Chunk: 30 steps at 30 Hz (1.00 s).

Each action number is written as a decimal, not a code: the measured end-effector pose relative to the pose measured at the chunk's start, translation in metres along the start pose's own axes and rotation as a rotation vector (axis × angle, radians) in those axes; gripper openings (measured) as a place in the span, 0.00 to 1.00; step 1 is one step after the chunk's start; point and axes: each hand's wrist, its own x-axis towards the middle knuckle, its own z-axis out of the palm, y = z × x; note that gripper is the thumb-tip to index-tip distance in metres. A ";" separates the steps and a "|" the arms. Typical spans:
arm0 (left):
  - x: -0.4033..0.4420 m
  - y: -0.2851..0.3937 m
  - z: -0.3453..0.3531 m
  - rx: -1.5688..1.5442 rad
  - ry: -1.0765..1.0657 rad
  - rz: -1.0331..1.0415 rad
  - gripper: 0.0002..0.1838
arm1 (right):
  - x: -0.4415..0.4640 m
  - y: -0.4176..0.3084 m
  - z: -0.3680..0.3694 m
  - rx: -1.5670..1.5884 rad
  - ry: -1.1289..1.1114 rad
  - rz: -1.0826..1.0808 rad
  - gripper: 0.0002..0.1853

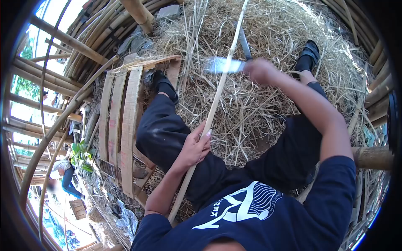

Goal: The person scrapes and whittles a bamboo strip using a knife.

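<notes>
My left hand (pixel 196 147) is closed around a long, pale, stripped bamboo pole (pixel 217 95), which runs from beside my left hip up past the top of the view. My right hand (pixel 260 72), smeared by motion, grips a broad-bladed knife whose blade (pixel 215 65) lies across the pole, well above my left hand. The blade is blurred, and its handle is hidden in my fist. I cannot tell whether the blade touches the pole. Just beyond it, a dark grey strip (pixel 244 44) lies on the straw.
Straw and shavings (pixel 251 125) cover the ground between my legs. A slatted wooden crate (pixel 133 125) stands by my left leg. Stacked bamboo (pixel 98 31) lines the upper left, and a thick bamboo post (pixel 372 158) is at right. Another person (pixel 67 178) is at the far left.
</notes>
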 end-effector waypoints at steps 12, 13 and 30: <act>0.014 -0.009 -0.001 0.173 -0.014 0.053 0.15 | -0.042 -0.006 -0.047 0.226 -0.019 0.134 0.32; 0.014 -0.009 0.000 0.201 0.004 0.040 0.14 | -0.041 -0.007 -0.045 0.176 -0.029 0.071 0.32; 0.021 0.002 0.009 0.120 0.063 0.050 0.12 | -0.068 -0.067 0.004 0.174 -0.201 -0.245 0.24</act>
